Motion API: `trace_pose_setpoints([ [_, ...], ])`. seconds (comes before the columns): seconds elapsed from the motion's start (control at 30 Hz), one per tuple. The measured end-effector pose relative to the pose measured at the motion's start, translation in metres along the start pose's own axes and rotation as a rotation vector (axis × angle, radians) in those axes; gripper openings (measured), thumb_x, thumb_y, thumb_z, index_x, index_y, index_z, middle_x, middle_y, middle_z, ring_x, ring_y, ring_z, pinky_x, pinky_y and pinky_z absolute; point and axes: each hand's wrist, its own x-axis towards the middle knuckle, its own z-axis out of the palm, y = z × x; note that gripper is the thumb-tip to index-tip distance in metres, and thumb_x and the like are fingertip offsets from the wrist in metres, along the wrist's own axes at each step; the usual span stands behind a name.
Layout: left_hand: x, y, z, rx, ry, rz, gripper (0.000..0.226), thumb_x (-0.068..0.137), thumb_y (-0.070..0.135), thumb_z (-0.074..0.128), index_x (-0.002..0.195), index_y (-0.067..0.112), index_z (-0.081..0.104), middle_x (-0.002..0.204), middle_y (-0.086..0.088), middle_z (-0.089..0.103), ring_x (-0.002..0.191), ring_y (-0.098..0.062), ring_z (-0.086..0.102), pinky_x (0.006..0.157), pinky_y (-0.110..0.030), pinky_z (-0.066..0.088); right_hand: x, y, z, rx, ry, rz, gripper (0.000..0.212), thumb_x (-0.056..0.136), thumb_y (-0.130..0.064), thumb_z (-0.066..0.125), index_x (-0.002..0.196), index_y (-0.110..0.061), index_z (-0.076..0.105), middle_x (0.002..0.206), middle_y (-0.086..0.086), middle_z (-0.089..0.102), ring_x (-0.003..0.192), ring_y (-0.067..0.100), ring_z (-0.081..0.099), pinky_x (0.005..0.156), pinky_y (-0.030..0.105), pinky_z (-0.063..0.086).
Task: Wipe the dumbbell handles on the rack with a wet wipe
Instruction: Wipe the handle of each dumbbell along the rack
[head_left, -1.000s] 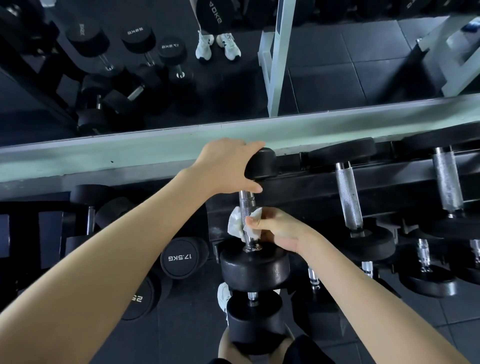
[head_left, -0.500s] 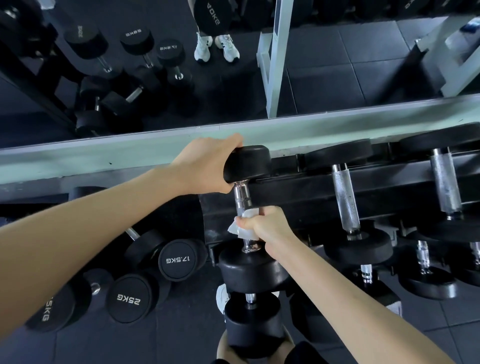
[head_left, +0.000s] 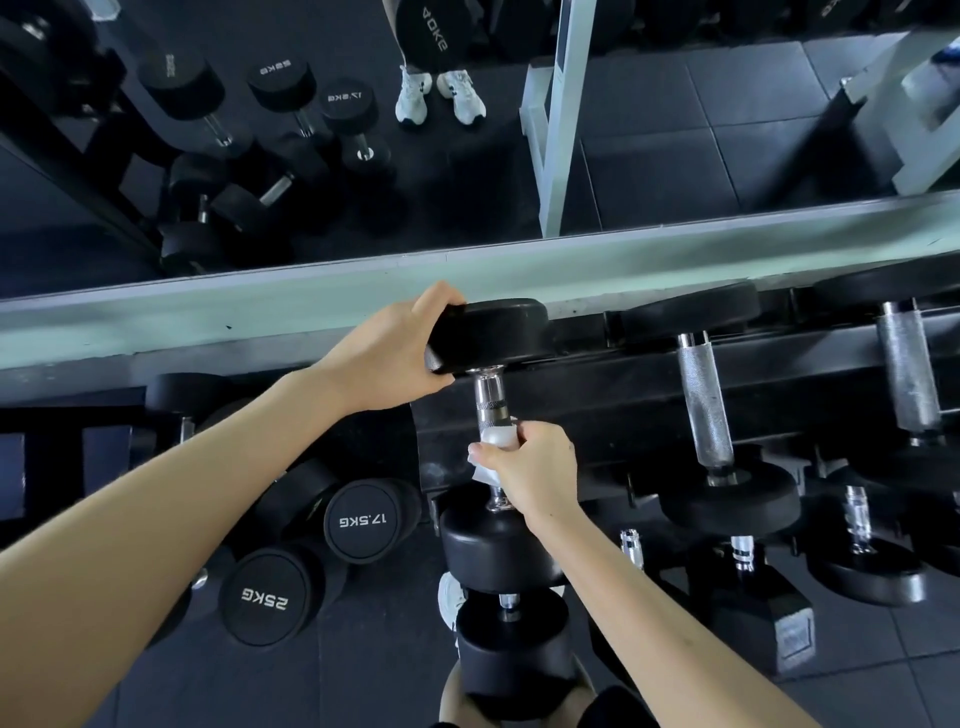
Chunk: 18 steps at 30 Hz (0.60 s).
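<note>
One white crumpled wet wipe (head_left: 489, 458) is wrapped around the lower part of the chrome knurled handle (head_left: 491, 397) of a black round-headed dumbbell (head_left: 498, 551), which lies on the top tier of the black metal rack (head_left: 597, 410). The right hand (head_left: 535, 467) grips the wipe and the handle together, with fingers curled around them. The left hand (head_left: 395, 353) holds the far rubber head (head_left: 498, 330) of the same dumbbell, with the thumb at its near edge. Just to the right on the rack lies a second dumbbell (head_left: 727, 501) with a bare silver handle. Lower on the left, two black dumbbells show end faces marked 17.5KG (head_left: 363, 519) and 25KG (head_left: 265, 597).
</note>
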Motion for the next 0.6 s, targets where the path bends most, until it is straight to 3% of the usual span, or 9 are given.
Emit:
trace_pose_setpoints([
  [0.1, -0.005, 0.003, 0.001, 0.002, 0.030, 0.017, 0.064, 0.076, 0.013, 0.074, 0.129, 0.016, 0.038, 0.087, 0.011, 0.057, 0.075, -0.017, 0.057, 0.071, -0.035, 0.050, 0.000, -0.008, -0.001, -0.012, 0.060, -0.065, 0.021, 0.075, -0.025, 0.074, 0.070, -0.012, 0.059, 0.068, -0.005, 0.060, 0.063, 0.009, 0.053, 0.056, 0.018, 0.035],
  [0.2, -0.006, 0.013, 0.006, -0.111, 0.040, -0.037, 0.067, 0.079, 0.027, 0.073, 0.135, 0.018, 0.038, 0.111, 0.007, 0.052, 0.086, -0.014, 0.052, 0.077, -0.025, 0.042, 0.018, -0.027, -0.003, 0.073, 0.075, -0.046, 0.023, 0.073, -0.024, 0.078, 0.070, -0.008, 0.062, 0.066, -0.003, 0.063, 0.061, 0.008, 0.058, 0.053, 0.013, 0.041],
  [0.27, -0.004, 0.020, 0.010, -0.211, 0.066, -0.101, 0.055, 0.086, 0.036, 0.064, 0.134, 0.020, 0.041, 0.113, 0.009, 0.049, 0.091, -0.012, 0.048, 0.081, -0.024, 0.039, 0.031, -0.038, -0.003, 0.238, 0.051, 0.052, 0.031, 0.061, -0.028, 0.084, 0.073, -0.005, 0.067, 0.071, 0.001, 0.070, 0.067, 0.013, 0.067, 0.063, 0.024, 0.055],
  [0.33, -0.003, 0.022, 0.011, -0.246, 0.104, -0.153, 0.044, 0.093, 0.037, 0.053, 0.133, 0.020, 0.043, 0.115, 0.011, 0.050, 0.093, -0.010, 0.047, 0.082, -0.023, 0.036, 0.035, -0.038, -0.003, 0.352, -0.009, 0.107, 0.038, 0.053, -0.034, 0.085, 0.078, -0.007, 0.072, 0.076, 0.004, 0.074, 0.073, 0.019, 0.072, 0.074, 0.038, 0.059],
  [0.47, -0.005, 0.016, 0.008, -0.307, 0.118, -0.199, 0.038, 0.095, 0.031, 0.052, 0.132, 0.024, 0.047, 0.122, 0.013, 0.053, 0.107, -0.010, 0.052, 0.087, -0.022, 0.035, 0.022, -0.032, -0.015, 0.522, -0.142, 0.122, 0.037, 0.071, -0.023, 0.080, 0.102, -0.009, 0.068, 0.093, 0.004, 0.074, 0.084, 0.016, 0.071, 0.077, 0.031, 0.054],
  [0.53, -0.005, 0.015, 0.007, -0.332, 0.120, -0.217, 0.037, 0.095, 0.031, 0.053, 0.131, 0.026, 0.049, 0.121, 0.014, 0.054, 0.108, -0.014, 0.054, 0.085, -0.022, 0.035, 0.015, -0.025, -0.019, 0.758, -0.183, 0.164, 0.041, 0.079, -0.019, 0.073, 0.115, -0.010, 0.055, 0.104, 0.007, 0.070, 0.088, 0.016, 0.069, 0.077, 0.029, 0.052],
  [0.6, -0.005, 0.016, 0.008, -0.360, 0.138, -0.230, 0.036, 0.094, 0.030, 0.054, 0.130, 0.028, 0.050, 0.121, 0.016, 0.054, 0.107, -0.012, 0.054, 0.085, -0.021, 0.034, 0.013, -0.020, -0.016, 0.815, -0.163, 0.180, 0.035, 0.085, -0.016, 0.066, 0.117, -0.009, 0.053, 0.106, 0.009, 0.068, 0.091, 0.018, 0.068, 0.079, 0.031, 0.053],
])
